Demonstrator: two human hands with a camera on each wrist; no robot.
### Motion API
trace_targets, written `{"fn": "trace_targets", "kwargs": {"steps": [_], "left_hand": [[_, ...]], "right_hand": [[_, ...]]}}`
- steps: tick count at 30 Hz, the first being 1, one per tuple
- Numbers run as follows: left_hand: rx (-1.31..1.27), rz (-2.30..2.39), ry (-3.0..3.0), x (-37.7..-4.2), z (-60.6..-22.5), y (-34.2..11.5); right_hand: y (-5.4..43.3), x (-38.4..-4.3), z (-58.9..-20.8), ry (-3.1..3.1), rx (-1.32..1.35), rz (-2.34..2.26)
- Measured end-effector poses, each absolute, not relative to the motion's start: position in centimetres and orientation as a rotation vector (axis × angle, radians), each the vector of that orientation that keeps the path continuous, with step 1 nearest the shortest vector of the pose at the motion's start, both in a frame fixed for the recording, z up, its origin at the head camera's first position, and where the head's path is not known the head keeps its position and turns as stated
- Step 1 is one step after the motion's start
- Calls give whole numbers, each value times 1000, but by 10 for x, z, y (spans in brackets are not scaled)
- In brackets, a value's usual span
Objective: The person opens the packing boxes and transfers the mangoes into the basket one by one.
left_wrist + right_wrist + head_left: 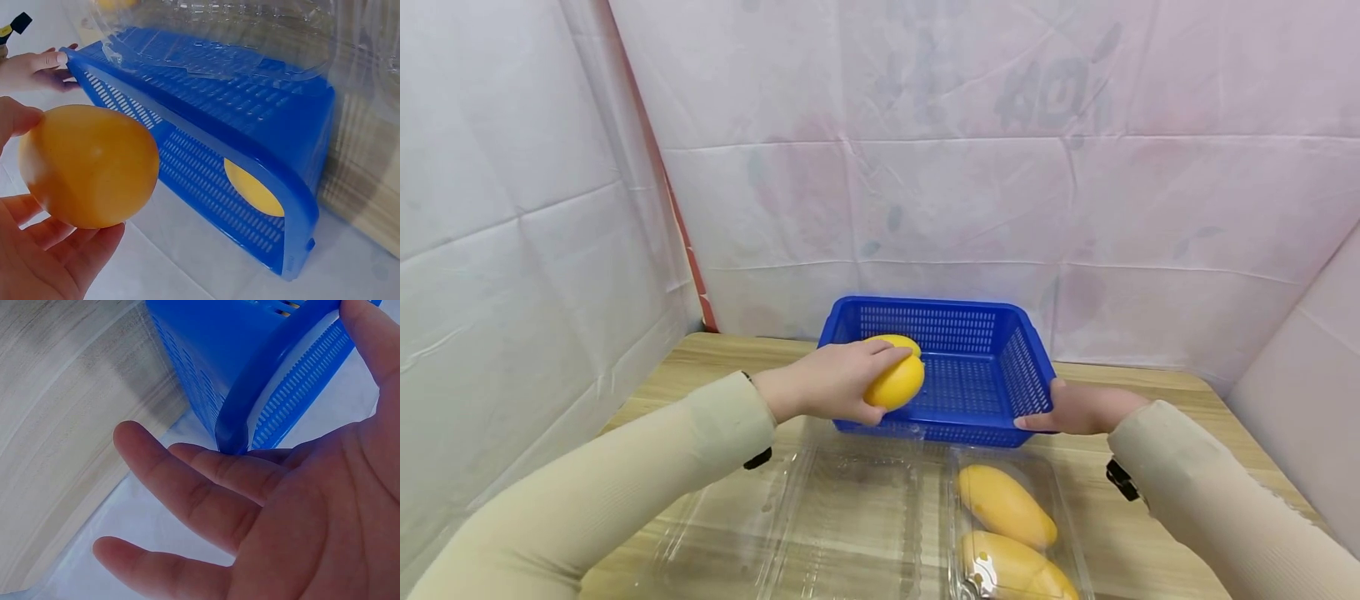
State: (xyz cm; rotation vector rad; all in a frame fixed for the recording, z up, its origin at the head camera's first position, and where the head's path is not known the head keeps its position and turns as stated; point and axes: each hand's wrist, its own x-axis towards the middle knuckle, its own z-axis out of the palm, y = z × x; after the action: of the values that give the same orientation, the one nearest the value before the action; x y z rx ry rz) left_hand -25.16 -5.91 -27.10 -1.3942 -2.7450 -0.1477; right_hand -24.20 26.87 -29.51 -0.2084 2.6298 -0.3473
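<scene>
My left hand (pixel 842 379) holds a yellow mango (pixel 901 385) over the left part of a blue plastic basket (pixel 962 379), thumb on one side and fingers on the other. In the left wrist view the held mango (pixel 87 165) is apart from the rim. Inside the basket at its left end lies a second mango (pixel 253 187), partly hidden by the hand in the head view. At the basket's front right corner, my right hand (pixel 1078 407) grips the rim; the right wrist view shows some of its fingers (pixel 194 494) stretched out beyond the rim.
In front of the basket, a clear plastic container (pixel 951 542) holds two mangoes (pixel 1007 504) at the right. More clear plastic packaging (pixel 857 533) lies to its left on the wooden table (pixel 1180 533). White sheeting (pixel 955 208) hangs behind and at the sides.
</scene>
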Motion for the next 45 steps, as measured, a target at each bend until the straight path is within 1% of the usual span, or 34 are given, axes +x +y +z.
{"fn": "trace_targets", "kwargs": {"steps": [6,15,26,36,45], "left_hand": [[-1419,-141,-2801,-258,-268,-55],[-1368,-81,-2923,-274,-263,-40],[-1451,-78,-2989,-288,-258,-22],[-1479,-67,-3080,-298,-248,-13],[-1472,-55,-3197,-312,-247,-5]], "right_hand": [[269,-243,-295,2631,-221,-346],[272,-241,-294,2616,-188,-292],[275,-239,-294,2586,-178,-430],[274,-238,-294,2586,-173,-422],[274,-239,-295,2593,-150,-392]]}}
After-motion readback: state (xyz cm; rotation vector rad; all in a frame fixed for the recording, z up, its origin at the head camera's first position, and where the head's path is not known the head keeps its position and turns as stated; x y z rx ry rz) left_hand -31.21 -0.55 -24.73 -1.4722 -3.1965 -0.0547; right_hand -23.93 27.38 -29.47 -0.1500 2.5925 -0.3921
